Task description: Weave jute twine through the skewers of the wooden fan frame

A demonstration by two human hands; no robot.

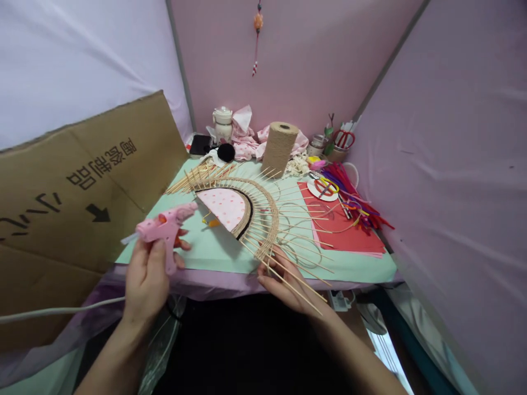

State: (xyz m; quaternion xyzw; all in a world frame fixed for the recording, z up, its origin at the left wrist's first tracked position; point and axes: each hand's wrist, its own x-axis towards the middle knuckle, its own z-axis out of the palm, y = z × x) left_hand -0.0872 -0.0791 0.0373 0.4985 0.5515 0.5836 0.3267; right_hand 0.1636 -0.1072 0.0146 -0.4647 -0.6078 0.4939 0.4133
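My left hand is wrapped round a pink glue gun, its nozzle pointing right toward a half-round stick craft. That craft has a pink dotted half-circle at its centre, edged with twine and a black line. Thin wooden sticks fan out from it, crossed by a woven twine band. My right hand grips the craft at the near end of this band, with sticks passing over the fingers. Loose twine lies on the table under the sticks at the right.
A large cardboard sheet stands at the left. Behind the craft are a twine spool, a jar and loose sticks. Red paper, pipe cleaners and red-handled scissors are at the right. A white cord trails left.
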